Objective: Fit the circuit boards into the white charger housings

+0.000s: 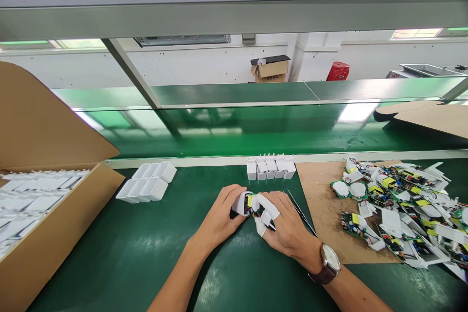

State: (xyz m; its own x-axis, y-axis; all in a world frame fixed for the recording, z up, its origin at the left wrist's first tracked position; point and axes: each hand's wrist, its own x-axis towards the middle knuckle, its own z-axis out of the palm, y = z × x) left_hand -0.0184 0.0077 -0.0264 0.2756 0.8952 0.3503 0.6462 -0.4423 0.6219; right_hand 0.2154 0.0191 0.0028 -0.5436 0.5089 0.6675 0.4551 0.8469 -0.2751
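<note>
My left hand [222,214] is closed around a white plastic housing [239,203] in the middle of the green bench. A circuit board [253,203] with a yellow component sits at the housing's open end, partly inside it. My right hand [288,226] grips the board's other end, and white coverings show on some of its fingertips. How deep the board goes is hidden by the housing and fingers. A pair of tweezers [302,214] lies on the bench just beyond my right hand, partly behind it.
Several white housings stand in a row [270,167] ahead and in a block [147,183] at left. An open cardboard box [73,209] of white parts fills the left side. On the right, circuit boards [398,204] are heaped over a cardboard sheet [321,195]. A green conveyor [234,141] runs behind.
</note>
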